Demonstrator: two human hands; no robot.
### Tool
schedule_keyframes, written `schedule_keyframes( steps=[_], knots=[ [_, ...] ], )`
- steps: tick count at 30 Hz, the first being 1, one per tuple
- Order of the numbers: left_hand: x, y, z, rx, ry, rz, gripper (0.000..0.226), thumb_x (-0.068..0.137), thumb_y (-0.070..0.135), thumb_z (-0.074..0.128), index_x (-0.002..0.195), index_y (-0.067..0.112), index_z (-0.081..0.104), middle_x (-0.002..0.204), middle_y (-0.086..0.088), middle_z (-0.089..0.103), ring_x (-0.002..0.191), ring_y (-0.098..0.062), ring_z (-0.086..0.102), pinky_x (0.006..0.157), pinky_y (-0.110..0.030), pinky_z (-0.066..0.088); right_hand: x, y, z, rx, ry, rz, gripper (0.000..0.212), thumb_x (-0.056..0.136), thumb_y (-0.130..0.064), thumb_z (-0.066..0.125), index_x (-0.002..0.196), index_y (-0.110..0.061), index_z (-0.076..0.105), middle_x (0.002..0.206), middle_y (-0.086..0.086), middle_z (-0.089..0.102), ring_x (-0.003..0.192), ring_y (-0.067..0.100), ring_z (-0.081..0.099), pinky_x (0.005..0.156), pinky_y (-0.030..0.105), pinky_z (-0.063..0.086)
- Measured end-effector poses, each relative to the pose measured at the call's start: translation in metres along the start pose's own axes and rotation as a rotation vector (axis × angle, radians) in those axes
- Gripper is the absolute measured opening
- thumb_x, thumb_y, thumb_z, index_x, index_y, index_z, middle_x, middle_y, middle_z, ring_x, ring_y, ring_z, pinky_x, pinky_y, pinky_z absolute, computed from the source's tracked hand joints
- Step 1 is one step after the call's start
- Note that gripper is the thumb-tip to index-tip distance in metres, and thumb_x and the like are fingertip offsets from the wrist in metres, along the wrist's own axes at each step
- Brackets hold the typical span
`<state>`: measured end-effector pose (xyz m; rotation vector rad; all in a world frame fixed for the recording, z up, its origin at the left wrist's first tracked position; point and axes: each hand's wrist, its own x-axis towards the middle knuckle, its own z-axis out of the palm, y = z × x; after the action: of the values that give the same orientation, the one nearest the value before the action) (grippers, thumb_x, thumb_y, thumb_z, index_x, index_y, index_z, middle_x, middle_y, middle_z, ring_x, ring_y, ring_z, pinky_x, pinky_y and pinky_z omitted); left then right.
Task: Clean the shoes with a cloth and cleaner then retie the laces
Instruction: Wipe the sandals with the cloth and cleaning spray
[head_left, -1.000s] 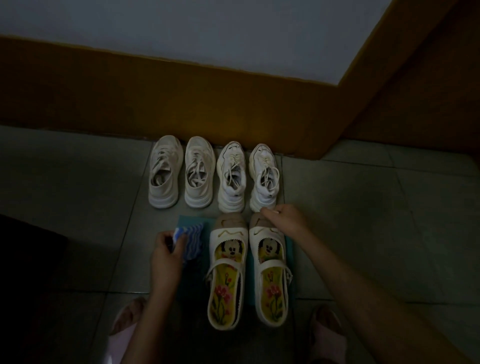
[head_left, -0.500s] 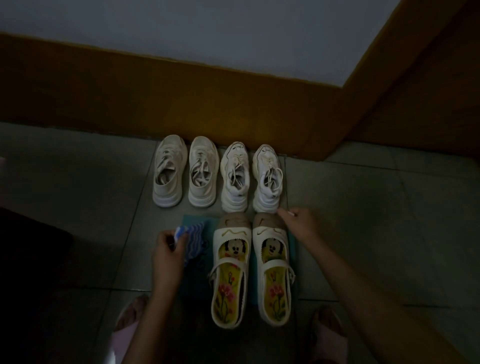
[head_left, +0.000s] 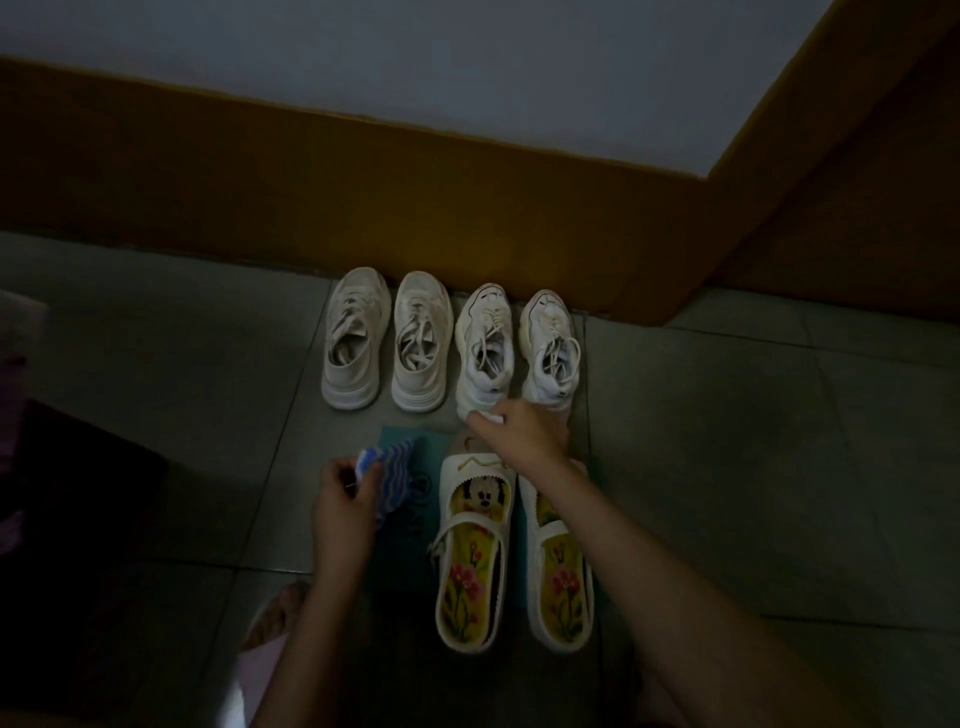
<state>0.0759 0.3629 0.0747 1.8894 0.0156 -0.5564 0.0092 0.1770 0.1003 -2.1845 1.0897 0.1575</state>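
Four pale lace-up sneakers stand in a row by the wall: two beige ones (head_left: 356, 338) (head_left: 422, 338) and two white ones (head_left: 485, 353) (head_left: 550, 348), laces loose. In front of them, two white strap shoes (head_left: 470, 561) (head_left: 561, 587) with yellow cartoon insoles sit on a teal mat (head_left: 405, 434). My left hand (head_left: 343, 499) grips a blue-and-white striped cloth (head_left: 392, 467) just left of the strap shoes. My right hand (head_left: 524, 434) reaches over their toes and pinches the heel of the left white sneaker. No cleaner bottle is visible.
The floor is grey tile, very dimly lit. An orange skirting board (head_left: 363, 208) runs behind the sneakers and turns a corner at the right. A dark bulky shape (head_left: 78, 493) fills the lower left. My foot in a pink slipper (head_left: 270, 618) is beside the mat.
My right hand left the toe of the right strap shoe, swung right, then moved up and left to the white sneaker's heel. My left hand kept hold of the cloth, barely moving.
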Motion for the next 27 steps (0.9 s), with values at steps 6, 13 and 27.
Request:
schedule_keyframes(
  steps=[6, 13, 27],
  knots=[
    [0.0, -0.002, 0.001, -0.01, -0.011, -0.004, 0.012, 0.092, 0.017, 0.054, 0.098, 0.007, 0.05, 0.086, -0.007, 0.055, 0.07, -0.012, 0.051, 0.054, -0.022, 0.038, -0.001, 0.014, -0.008, 0.126, 0.003, 0.077, 0.043, 0.083, -0.053, 0.049, 0.054, -0.022, 0.044, 0.058, -0.003, 0.05, 0.065, 0.018, 0.054, 0.058, 0.028, 0.035],
    [0.001, -0.004, 0.001, -0.009, -0.018, -0.022, 0.013, 0.092, 0.02, 0.054, 0.097, 0.008, 0.05, 0.088, -0.009, 0.057, 0.079, -0.021, 0.055, 0.056, -0.025, 0.042, -0.007, 0.026, -0.009, 0.177, -0.023, 0.049, 0.045, 0.082, -0.055, 0.055, 0.055, -0.022, 0.041, 0.057, -0.004, 0.048, 0.058, 0.014, 0.049, 0.056, 0.026, 0.033],
    [0.002, -0.009, 0.002, -0.004, -0.009, 0.0, 0.012, 0.092, 0.016, 0.055, 0.094, 0.006, 0.051, 0.084, -0.008, 0.056, 0.076, -0.02, 0.054, 0.058, -0.025, 0.041, -0.003, 0.003, 0.012, -0.062, 0.11, -0.048, 0.038, 0.082, -0.051, 0.051, 0.063, -0.018, 0.056, 0.072, 0.002, 0.059, 0.08, 0.022, 0.056, 0.063, 0.029, 0.039]
  ],
)
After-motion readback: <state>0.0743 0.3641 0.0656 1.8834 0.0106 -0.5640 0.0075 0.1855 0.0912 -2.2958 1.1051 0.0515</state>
